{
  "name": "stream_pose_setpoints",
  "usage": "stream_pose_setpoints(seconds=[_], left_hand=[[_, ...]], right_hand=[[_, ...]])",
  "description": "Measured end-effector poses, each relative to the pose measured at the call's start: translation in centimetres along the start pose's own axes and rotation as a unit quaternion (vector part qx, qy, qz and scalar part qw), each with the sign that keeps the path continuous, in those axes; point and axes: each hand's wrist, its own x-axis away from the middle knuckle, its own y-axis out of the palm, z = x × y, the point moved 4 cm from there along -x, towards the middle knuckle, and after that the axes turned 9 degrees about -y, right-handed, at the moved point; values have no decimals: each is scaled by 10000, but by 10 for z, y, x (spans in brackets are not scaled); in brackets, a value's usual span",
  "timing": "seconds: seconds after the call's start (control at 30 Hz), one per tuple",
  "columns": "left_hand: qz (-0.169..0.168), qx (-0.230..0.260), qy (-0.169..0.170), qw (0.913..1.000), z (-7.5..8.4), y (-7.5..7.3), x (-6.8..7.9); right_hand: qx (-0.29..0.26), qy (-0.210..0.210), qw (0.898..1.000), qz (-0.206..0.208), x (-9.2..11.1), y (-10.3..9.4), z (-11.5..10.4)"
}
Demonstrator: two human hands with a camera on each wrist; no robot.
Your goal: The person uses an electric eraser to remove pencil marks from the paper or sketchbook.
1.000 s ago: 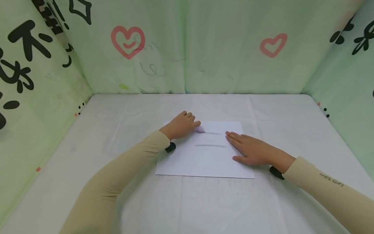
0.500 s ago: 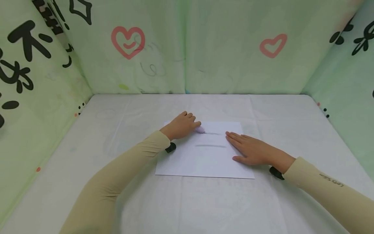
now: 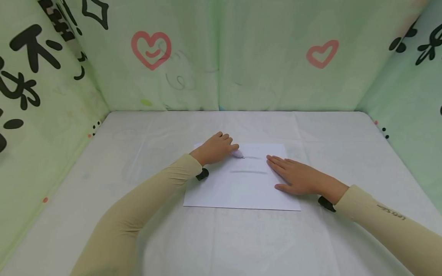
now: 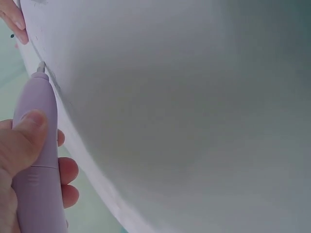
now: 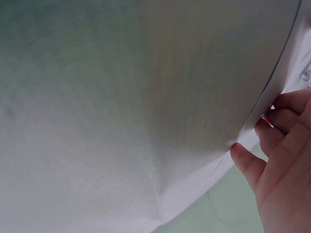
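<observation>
My left hand (image 3: pixel 215 148) grips a lilac electric eraser (image 3: pixel 236 153), thumb along its side and fingers curled behind. In the left wrist view the eraser (image 4: pixel 41 150) has a thick rounded barrel and a narrow metallic tip. That tip meets the left end of the upper grey line on a white sheet of paper (image 3: pixel 214 195). A longer, darker grey line (image 3: pixel 248 172) runs below it. My right hand (image 3: pixel 298 176) lies flat on the sheet's right side, fingers straight and thumb apart. The right wrist view shows this hand's fingertips (image 5: pixel 236 148) at the paper.
A white cloth (image 3: pixel 165 237) covers the table beneath the paper. Green printed curtains (image 3: pixel 262 76) stand behind and at both sides. Dark wrist cameras (image 3: pixel 202 174) hang under both wrists.
My left hand and the eraser have shifted very slightly to the right along the upper line. The right hand and the paper stay in place.
</observation>
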Motion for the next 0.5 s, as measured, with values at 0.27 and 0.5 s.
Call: stream_pose_setpoints(seconds=[0.27,0.5], left_hand=[[52,24,34,10000,-1,1,-1],[47,14,-12,10000,-2,2,-1]], right_hand=[[-9,24,10000,-15,0,0,0],[-22,48,10000,-37,1,1,1]])
